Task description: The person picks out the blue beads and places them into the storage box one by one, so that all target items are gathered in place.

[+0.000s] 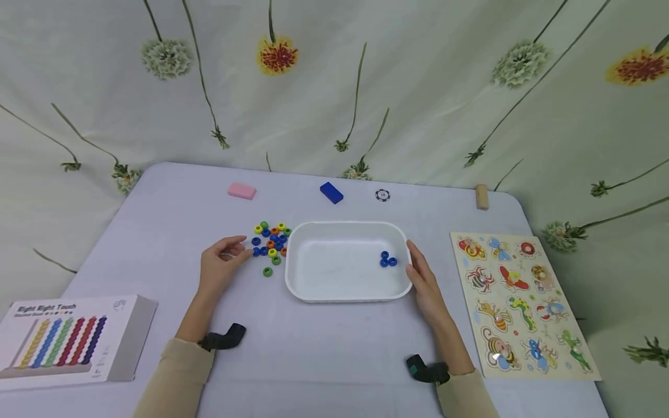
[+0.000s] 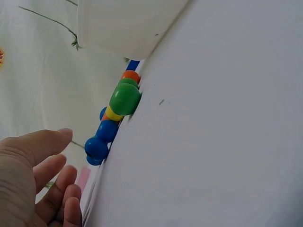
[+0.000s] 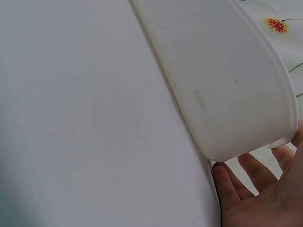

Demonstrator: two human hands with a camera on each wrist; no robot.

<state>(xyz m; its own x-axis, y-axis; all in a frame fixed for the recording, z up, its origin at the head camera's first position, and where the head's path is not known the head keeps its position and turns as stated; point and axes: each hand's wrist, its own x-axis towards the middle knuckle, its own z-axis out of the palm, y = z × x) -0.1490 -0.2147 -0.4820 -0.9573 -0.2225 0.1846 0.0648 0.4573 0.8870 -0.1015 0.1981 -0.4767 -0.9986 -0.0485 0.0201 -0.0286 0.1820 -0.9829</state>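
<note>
A white tray [image 1: 334, 264] lies mid-table, with three blue beads [image 1: 388, 262] inside towards its right end. My right hand [image 1: 425, 284] rests at the tray's right end; in the right wrist view its fingers [image 3: 258, 172] extend against the outer wall, the thumb close to the rim. Left of the tray is a loose cluster of blue, green, yellow and orange beads [image 1: 272, 243]. Beside their left edge my left hand [image 1: 222, 264] hovers, thumb and forefinger apart. The left wrist view shows blue beads [image 2: 97, 148] just beyond the thumb, with nothing between the fingers.
Along the back lie a pink block [image 1: 242, 191], a blue block [image 1: 331, 193], a round chip [image 1: 382, 195] and a wooden block [image 1: 482, 197]. A picture puzzle board [image 1: 517, 313] lies at right. A white toy box [image 1: 122, 337] is at front left.
</note>
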